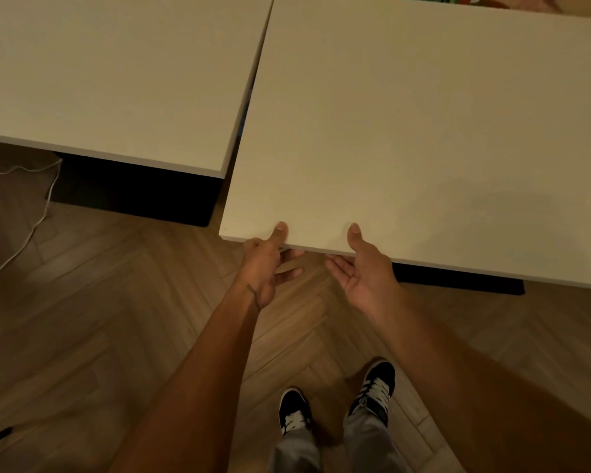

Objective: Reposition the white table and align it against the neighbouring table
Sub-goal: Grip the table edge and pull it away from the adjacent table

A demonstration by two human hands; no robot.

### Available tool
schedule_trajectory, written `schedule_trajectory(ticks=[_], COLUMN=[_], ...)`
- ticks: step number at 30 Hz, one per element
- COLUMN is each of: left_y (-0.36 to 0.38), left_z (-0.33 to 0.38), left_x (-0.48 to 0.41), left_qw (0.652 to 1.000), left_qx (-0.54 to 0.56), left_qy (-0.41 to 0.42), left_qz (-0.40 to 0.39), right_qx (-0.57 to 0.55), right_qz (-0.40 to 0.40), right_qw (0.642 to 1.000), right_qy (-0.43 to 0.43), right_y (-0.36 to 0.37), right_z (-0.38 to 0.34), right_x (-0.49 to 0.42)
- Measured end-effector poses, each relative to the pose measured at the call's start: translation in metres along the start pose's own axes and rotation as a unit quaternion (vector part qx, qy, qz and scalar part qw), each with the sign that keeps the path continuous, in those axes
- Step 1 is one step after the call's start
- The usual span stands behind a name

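The white table (423,131) fills the right of the view, its near edge towards me. My left hand (265,264) grips that near edge by the left corner, thumb on top and fingers under the top. My right hand (362,268) holds the same edge a little to the right, thumb on top, palm up beneath it. The neighbouring white table (110,80) stands to the left. A narrow dark gap runs between the two tops, wider near me. The white table's near edge sits closer to me than the neighbour's.
Herringbone wooden floor (116,319) lies below. A white cable (35,220) trails over the floor at the left. Dark table bases (133,192) show under both tops. My black-and-white shoes (335,401) stand just behind the table edge. A colourful picture (475,0) shows at the top.
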State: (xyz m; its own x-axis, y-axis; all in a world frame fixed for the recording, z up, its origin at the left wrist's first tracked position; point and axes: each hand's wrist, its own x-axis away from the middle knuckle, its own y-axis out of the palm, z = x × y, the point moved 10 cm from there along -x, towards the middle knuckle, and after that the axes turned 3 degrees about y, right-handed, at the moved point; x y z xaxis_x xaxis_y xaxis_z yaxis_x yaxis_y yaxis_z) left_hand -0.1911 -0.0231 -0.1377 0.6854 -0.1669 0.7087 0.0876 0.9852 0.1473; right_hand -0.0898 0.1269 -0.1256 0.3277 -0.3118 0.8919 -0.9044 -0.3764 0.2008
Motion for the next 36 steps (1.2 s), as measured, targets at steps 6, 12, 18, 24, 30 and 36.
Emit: schedule_trajectory(ticks=[6, 12, 18, 24, 30, 36], left_y=[0.001, 0.004, 0.004, 0.005, 0.005, 0.008], left_z=[0.002, 0.009, 0.013, 0.017, 0.021, 0.026], left_x=[0.001, -0.003, -0.006, -0.012, -0.019, -0.02], left_qw=[1.0, 1.0, 1.0, 1.0, 1.0, 1.0], left_qx=[-0.008, -0.011, -0.006, -0.007, -0.008, -0.013], left_qy=[-0.002, -0.002, -0.001, -0.004, -0.005, -0.009], left_qz=[-0.001, -0.012, -0.016, -0.017, -0.016, -0.022], right_qx=[-0.005, -0.009, -0.001, -0.005, -0.009, -0.012], right_qz=[0.01, 0.002, -0.001, -0.005, -0.007, -0.004], right_qw=[1.0, 1.0, 1.0, 1.0, 1.0, 1.0], right_qy=[-0.01, -0.018, -0.021, -0.023, -0.022, -0.019], right_y=[0.001, 0.007, 0.012, 0.017, 0.022, 0.025], right_z=[-0.002, -0.005, -0.007, -0.009, -0.011, -0.012], right_x=[-0.001, 0.001, -0.001, -0.004, -0.006, -0.009])
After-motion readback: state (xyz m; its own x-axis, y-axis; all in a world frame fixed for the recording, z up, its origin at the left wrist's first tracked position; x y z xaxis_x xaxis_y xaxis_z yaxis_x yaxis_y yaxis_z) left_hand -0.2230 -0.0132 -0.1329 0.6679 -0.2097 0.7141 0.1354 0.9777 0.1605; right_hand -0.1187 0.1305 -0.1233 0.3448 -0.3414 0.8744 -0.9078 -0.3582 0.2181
